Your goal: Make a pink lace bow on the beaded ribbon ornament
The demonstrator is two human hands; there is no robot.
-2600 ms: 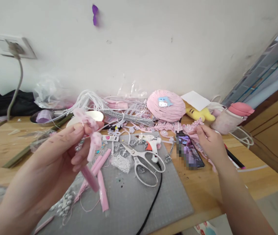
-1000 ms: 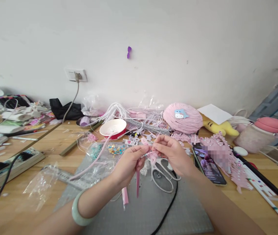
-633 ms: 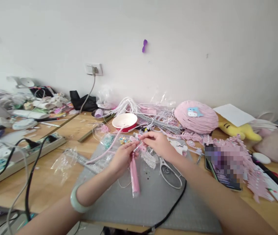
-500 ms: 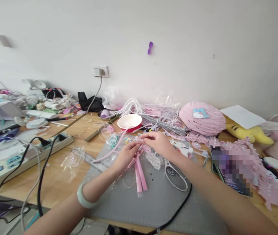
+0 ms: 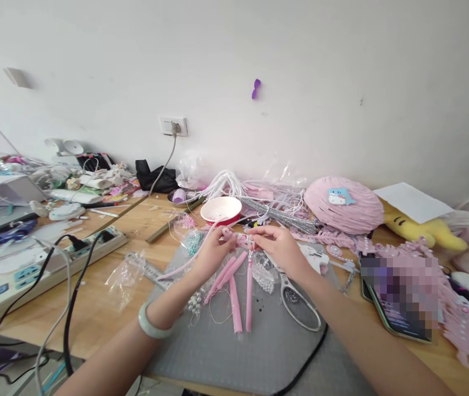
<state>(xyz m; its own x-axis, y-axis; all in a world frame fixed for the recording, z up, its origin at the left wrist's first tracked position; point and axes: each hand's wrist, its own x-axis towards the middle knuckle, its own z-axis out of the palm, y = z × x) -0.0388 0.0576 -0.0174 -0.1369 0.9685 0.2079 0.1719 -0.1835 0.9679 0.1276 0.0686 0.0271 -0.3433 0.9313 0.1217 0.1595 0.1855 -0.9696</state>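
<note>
Between my two hands, above the grey mat [image 5: 218, 352], is a pink tassel ornament [image 5: 249, 297] with several narrow pink strands. My left hand [image 5: 213, 254] pinches its pink upper part at one side. On the other side, my right hand [image 5: 277, 248] has fingertips closed at the top of one strand, which hangs straight down. The other strands slant below the left fingers. Scissors [image 5: 300, 308] with white handles lie right of the strands, their blades partly hidden by my right hand. Clear-bagged white beads [image 5: 264, 279] lie behind the strands.
A red-and-white bowl [image 5: 221, 209] stands behind my hands. At left are a metal ruler [image 5: 152, 269] and a power strip [image 5: 48, 272] with cables. A phone [image 5: 399, 302], pink trimmings and a pink round cushion [image 5: 343, 204] occupy the right side.
My hands have moved apart sideways, with the ornament stretched between them. The pink strands, bunched together before, now hang spread out. The whole view has shifted slightly.
</note>
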